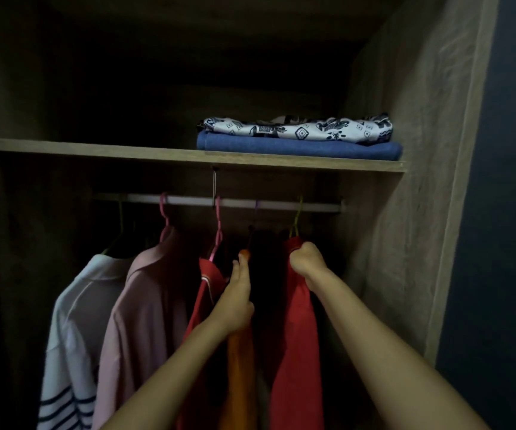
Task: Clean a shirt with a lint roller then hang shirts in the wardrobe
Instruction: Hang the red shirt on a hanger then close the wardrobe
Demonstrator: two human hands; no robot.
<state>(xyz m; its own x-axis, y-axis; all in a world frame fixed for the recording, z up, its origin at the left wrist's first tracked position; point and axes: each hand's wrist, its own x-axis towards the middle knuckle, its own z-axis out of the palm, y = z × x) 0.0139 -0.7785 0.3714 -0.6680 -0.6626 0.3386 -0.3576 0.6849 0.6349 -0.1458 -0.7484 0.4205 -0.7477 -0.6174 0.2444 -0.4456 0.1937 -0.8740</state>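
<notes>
Both arms reach forward — left hand [235,301] flat with straight fingers, right hand [306,259] clenched.

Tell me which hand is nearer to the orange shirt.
Left. The left hand lies right against the orange shirt, fingers straight along its top. The right hand is off to the shirt's right, its grip closed on the red shirt.

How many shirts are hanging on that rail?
5: white striped, pink, red with trim, orange, red, left to right. The dark gap may hide more.
</notes>
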